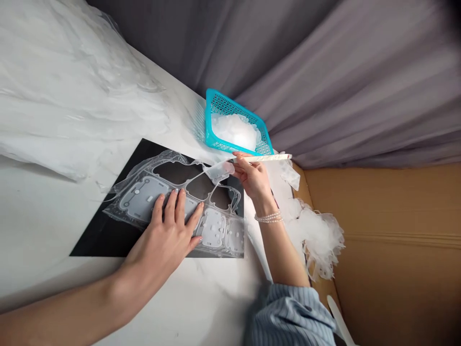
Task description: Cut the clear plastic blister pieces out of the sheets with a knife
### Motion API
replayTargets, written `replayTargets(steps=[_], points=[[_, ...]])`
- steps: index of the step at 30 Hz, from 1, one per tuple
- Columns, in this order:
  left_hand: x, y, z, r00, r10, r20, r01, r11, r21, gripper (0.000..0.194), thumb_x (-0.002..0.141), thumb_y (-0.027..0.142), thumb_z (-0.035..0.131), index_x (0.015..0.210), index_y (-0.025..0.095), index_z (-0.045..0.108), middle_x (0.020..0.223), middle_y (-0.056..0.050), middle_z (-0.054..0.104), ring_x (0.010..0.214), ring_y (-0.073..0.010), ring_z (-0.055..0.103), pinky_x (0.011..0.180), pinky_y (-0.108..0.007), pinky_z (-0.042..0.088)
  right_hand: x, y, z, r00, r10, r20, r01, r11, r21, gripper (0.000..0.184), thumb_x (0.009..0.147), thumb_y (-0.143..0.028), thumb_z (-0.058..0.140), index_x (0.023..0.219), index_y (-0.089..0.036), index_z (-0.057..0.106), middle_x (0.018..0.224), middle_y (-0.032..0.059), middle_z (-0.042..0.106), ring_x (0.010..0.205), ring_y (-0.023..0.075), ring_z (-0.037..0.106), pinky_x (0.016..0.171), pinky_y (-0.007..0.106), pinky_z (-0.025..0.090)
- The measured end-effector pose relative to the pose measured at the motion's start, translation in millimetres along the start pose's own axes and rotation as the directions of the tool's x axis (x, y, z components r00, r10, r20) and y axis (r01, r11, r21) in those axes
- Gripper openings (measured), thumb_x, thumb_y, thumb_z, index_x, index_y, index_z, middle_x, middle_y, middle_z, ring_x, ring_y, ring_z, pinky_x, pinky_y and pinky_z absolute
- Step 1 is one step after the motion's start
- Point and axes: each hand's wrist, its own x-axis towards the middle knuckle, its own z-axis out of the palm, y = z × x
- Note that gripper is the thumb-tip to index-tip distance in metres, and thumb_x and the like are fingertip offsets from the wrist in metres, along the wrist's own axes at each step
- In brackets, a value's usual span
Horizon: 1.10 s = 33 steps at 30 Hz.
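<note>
A translucent silicone sheet of moulded pad shapes lies on a black mat on the white table. My left hand presses flat on the sheet, fingers spread. My right hand, with a bead bracelet at the wrist, grips a thin white stick-like tool. Its fingers also pinch a small translucent piece pulled up from the sheet's upper right edge. Several openings in the sheet show the black mat beneath.
A turquoise plastic basket holding translucent pieces stands beyond my right hand. A heap of clear scraps lies at the table's right edge, above a cardboard box. Piled white plastic film covers the far left. A grey curtain hangs behind.
</note>
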Motion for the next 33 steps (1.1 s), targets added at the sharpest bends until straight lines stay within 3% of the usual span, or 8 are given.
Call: replayTargets(steps=[8, 12, 16, 20, 22, 24, 29, 33], points=[[0, 0, 2.4, 0.999, 0.032, -0.006, -0.032, 0.999, 0.034, 0.072, 0.088, 0.040, 0.067, 0.150, 0.012, 0.046, 0.145, -0.038, 0.050, 0.132, -0.0552, 0.051, 0.107, -0.069, 0.037, 17, -12, -13, 0.997, 0.044, -0.062, -0.043, 0.999, 0.030, 0.015, 0.077, -0.029, 0.076, 0.087, -0.020, 0.070, 0.063, -0.0045, 0.066, 0.061, 0.0125, 0.069, 0.071, 0.029, 0.061], [9, -11, -15.1, 0.999, -0.038, 0.012, 0.040, 0.927, -0.372, 0.055, 0.087, 0.031, 0.064, 0.138, 0.009, 0.062, 0.142, -0.035, 0.055, 0.138, -0.0555, 0.044, 0.109, -0.073, 0.031, -6, -18, -3, 0.998, -0.031, 0.054, 0.037, 0.994, -0.105, 0.026, 0.082, -0.042, 0.077, 0.093, -0.019, 0.074, 0.078, 0.0007, 0.073, 0.071, 0.0149, 0.072, 0.072, 0.030, 0.061], [37, -34, -36.0, 0.946, -0.184, 0.267, 0.316, 0.337, -0.887, 0.046, 0.092, 0.050, 0.050, 0.091, 0.014, 0.079, 0.111, -0.024, 0.075, 0.127, -0.0464, 0.057, 0.110, -0.067, 0.036, -48, -28, 18, 0.955, -0.229, 0.187, 0.282, 0.894, -0.348, 0.027, 0.090, -0.044, 0.070, 0.097, -0.019, 0.077, 0.100, 0.0063, 0.077, 0.084, 0.0178, 0.073, 0.077, 0.032, 0.061], [67, -50, -33.8, 0.854, -0.135, 0.503, 0.488, -0.133, -0.863, 0.070, 0.096, 0.063, 0.027, 0.092, 0.013, 0.076, 0.095, -0.019, 0.077, 0.092, -0.0309, 0.073, 0.086, -0.047, 0.058, -88, -38, 31, 0.808, -0.351, 0.473, 0.561, 0.706, -0.432, 0.022, 0.098, -0.030, 0.060, 0.110, -0.021, 0.076, 0.109, 0.0069, 0.078, 0.102, 0.0206, 0.073, 0.093, 0.037, 0.060], [74, -51, -28.9, 0.792, -0.060, 0.607, 0.527, -0.435, -0.730, 0.056, 0.092, 0.059, 0.043, 0.101, 0.013, 0.075, 0.102, -0.017, 0.078, 0.091, -0.0262, 0.073, 0.078, -0.038, 0.059, -102, -42, 31, 0.694, -0.314, 0.648, 0.650, 0.659, -0.378, 0.023, 0.099, -0.027, 0.059, 0.115, -0.024, 0.075, 0.120, 0.0057, 0.076, 0.116, 0.0225, 0.069, 0.105, 0.039, 0.055], [75, -51, -26.3, 0.744, -0.003, 0.669, 0.539, -0.590, -0.602, 0.039, 0.082, 0.046, 0.066, 0.105, 0.015, 0.075, 0.102, -0.012, 0.078, 0.091, -0.0231, 0.071, 0.073, -0.031, 0.056, -108, -46, 27, 0.648, -0.272, 0.711, 0.658, 0.671, -0.343, 0.023, 0.097, -0.028, 0.062, 0.115, -0.028, 0.077, 0.127, 0.0036, 0.073, 0.123, 0.0243, 0.065, 0.111, 0.039, 0.051], [67, -49, -27.4, 0.818, 0.019, 0.575, 0.491, -0.545, -0.680, 0.034, 0.063, 0.017, 0.070, 0.096, 0.023, 0.078, 0.099, -0.004, 0.078, 0.105, -0.0248, 0.070, 0.090, -0.033, 0.055, -96, -44, 13, 0.851, -0.322, 0.414, 0.483, 0.789, -0.379, 0.017, 0.094, -0.032, 0.068, 0.106, -0.030, 0.080, 0.105, 0.0040, 0.074, 0.098, 0.0200, 0.069, 0.088, 0.035, 0.058], [62, -51, -24.4, 0.824, 0.062, 0.564, 0.491, -0.576, -0.654, 0.044, 0.060, 0.015, 0.060, 0.099, 0.021, 0.079, 0.107, -0.007, 0.078, 0.116, -0.0289, 0.067, 0.106, -0.041, 0.051, -84, -24, 17, 0.926, -0.276, 0.257, 0.364, 0.833, -0.416, 0.021, 0.096, -0.035, 0.066, 0.101, -0.022, 0.080, 0.097, 0.0057, 0.075, 0.086, 0.0170, 0.068, 0.077, 0.032, 0.057]])
